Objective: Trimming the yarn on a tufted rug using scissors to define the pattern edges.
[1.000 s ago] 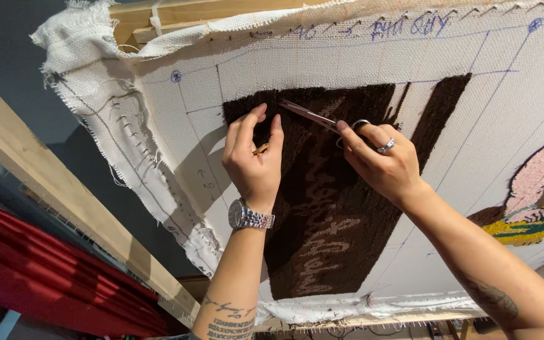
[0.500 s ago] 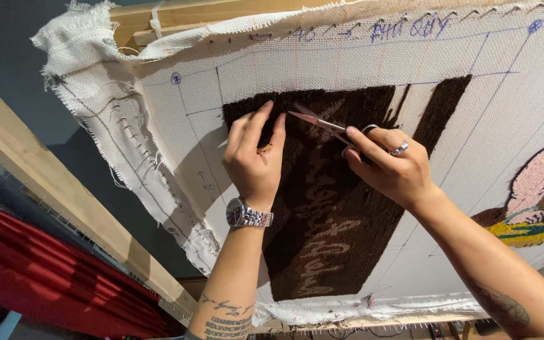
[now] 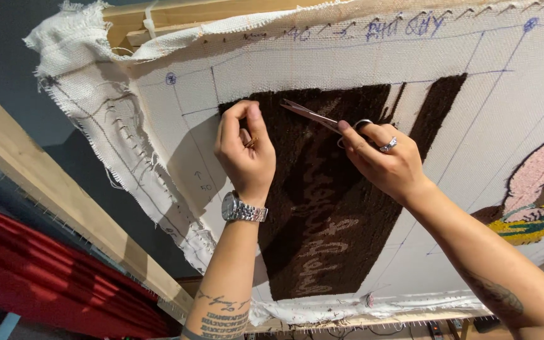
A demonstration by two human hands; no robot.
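My left hand, with a metal watch on its wrist, rests against the dark brown tufted patch on the white backing cloth. Its thumb and fingers are pinched together near the patch's upper left corner, apparently on a bit of brown yarn. My right hand, wearing a ring, holds small metal scissors by the loops. The blades point left over the top of the brown pile, close to my left fingertips. They look nearly closed.
The cloth is stretched on a wooden frame with frayed edges at the upper left. Blue grid lines and handwriting mark the cloth. A pink, yellow and green tufted shape sits at the right edge. Red fabric lies lower left.
My left hand's fingers have curled from spread flat into a pinch at the pile's upper left. The scissors and my right hand have stayed in nearly the same place.
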